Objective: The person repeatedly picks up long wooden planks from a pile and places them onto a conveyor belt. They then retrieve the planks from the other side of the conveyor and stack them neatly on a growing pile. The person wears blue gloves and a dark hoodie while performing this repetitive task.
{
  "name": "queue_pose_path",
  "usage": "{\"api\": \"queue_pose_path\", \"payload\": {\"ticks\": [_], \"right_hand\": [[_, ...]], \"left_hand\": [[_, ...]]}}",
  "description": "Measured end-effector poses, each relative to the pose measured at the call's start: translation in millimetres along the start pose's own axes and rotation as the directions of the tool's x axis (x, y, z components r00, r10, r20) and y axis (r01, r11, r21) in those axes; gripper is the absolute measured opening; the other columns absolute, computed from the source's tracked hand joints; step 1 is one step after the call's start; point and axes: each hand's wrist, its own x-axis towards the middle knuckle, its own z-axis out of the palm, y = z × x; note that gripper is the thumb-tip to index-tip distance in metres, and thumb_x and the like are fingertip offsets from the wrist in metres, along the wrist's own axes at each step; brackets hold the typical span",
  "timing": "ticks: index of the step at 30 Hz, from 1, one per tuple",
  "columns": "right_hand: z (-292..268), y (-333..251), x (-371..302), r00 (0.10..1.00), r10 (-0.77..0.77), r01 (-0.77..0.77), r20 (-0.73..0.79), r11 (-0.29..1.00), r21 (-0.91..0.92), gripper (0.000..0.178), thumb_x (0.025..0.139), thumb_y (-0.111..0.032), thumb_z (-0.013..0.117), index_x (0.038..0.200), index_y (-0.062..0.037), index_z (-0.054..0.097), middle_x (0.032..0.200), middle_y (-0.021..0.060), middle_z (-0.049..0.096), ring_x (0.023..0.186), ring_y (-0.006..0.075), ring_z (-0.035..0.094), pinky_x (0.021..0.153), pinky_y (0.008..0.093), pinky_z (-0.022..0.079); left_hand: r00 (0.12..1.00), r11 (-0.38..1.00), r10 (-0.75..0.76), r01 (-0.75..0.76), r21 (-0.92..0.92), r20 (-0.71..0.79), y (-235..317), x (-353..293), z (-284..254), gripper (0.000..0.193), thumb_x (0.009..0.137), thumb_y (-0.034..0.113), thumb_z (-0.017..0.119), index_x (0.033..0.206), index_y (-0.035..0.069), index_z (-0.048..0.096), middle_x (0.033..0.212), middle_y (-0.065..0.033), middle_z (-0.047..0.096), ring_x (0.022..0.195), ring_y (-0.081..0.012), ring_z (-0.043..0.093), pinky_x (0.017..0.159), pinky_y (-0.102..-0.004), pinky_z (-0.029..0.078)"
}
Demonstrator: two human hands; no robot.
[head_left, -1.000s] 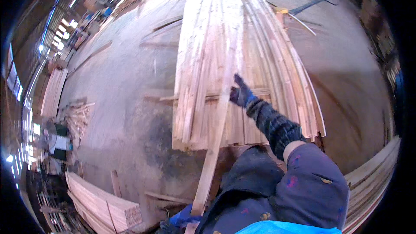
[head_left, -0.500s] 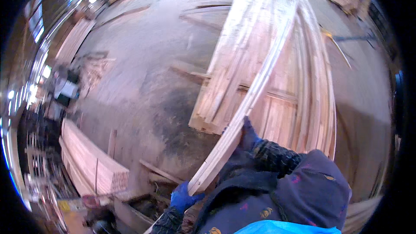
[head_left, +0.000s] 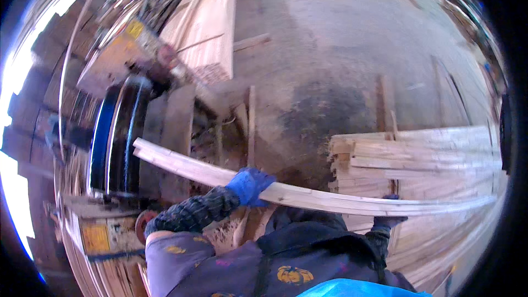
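Two or so long, pale wooden boards (head_left: 324, 199), lying together, stretch across in front of my body from the left to the far right. My left hand (head_left: 250, 187), in a blue glove, is closed over them left of the middle. Farther right, my right hand (head_left: 390, 221) grips them from beneath, with dark gloved fingertips just showing over the far edge; the boards hide the rest of it. On the left, the boards' end lies close to the dark, shiny rollers (head_left: 127, 137) of a machine. Whether it touches them I cannot tell.
A large stack of boards (head_left: 423, 151) lies at the right, partly under the held ones. A bundled board pile (head_left: 212, 27) stands at the far left. The machine's worn yellow housing (head_left: 118, 55) rises beyond the rollers. Loose sticks lie on the concrete floor (head_left: 319, 71).
My view and body have turned left, bringing the rollers into sight. The held boards have swung from pointing away ahead to lying crosswise, with both hands still on them.
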Motion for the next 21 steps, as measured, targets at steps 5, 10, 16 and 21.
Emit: {"api": "queue_pose_path", "payload": {"ticks": [5, 10, 16, 21], "right_hand": [[54.3, -6.6, 19.0, 0.888, 0.167, -0.115, 0.429, 0.983, -0.144, 0.091, 0.077, -0.076, 0.049, 0.134, -0.0047, 0.052, 0.128, 0.0137, 0.059, 0.118, 0.0299, 0.051, 0.111, 0.0490, 0.031], [186.7, 50.1, 19.5, 0.712, 0.217, -0.194, 0.667, 0.975, -0.110, 0.093, 0.084, -0.063, 0.047, 0.147, 0.0042, 0.030, 0.150, 0.0169, 0.035, 0.141, 0.0317, 0.028, 0.121, 0.0451, 0.014], [253.1, 62.0, 53.6, 0.951, 0.221, -0.306, 0.215, 0.763, 0.570, 0.103, 0.078, -0.058, 0.061, 0.150, 0.0039, 0.020, 0.157, 0.0179, 0.022, 0.146, 0.0318, 0.020, 0.122, 0.0457, 0.005], [207.6, 183.3, 88.1, 0.999, -0.011, 0.003, -0.032, 0.970, -0.242, 0.066, 0.093, -0.051, 0.042, 0.138, -0.0031, 0.046, 0.134, 0.0160, 0.054, 0.123, 0.0325, 0.052, 0.109, 0.0517, 0.039]], "left_hand": [[0.988, 0.998, -0.063, 0.061, -0.017, -0.140, -22.3, -18.2, 4.2, 0.075, 0.066, 0.050, 0.077, 0.126, 0.009, 0.055, 0.114, -0.0147, 0.061, 0.101, -0.0354, 0.060, 0.087, -0.0485, 0.048], [0.963, 0.988, -0.137, 0.114, -0.108, -0.231, -75.1, -38.0, -2.9, 0.074, 0.065, 0.047, 0.078, 0.127, 0.012, 0.056, 0.115, -0.0134, 0.064, 0.103, -0.0346, 0.062, 0.089, -0.0482, 0.049], [0.915, 0.973, -0.223, 0.231, -0.018, -0.336, -164.7, -122.5, -27.5, 0.076, 0.061, 0.043, 0.082, 0.127, 0.013, 0.056, 0.113, -0.0131, 0.066, 0.102, -0.0345, 0.063, 0.089, -0.0467, 0.050], [0.871, 0.869, -0.482, 0.489, 0.073, -0.093, -252.2, -169.8, -24.2, 0.072, 0.060, 0.044, 0.081, 0.121, 0.013, 0.057, 0.113, -0.0134, 0.065, 0.105, -0.0332, 0.062, 0.091, -0.0439, 0.048]]}}
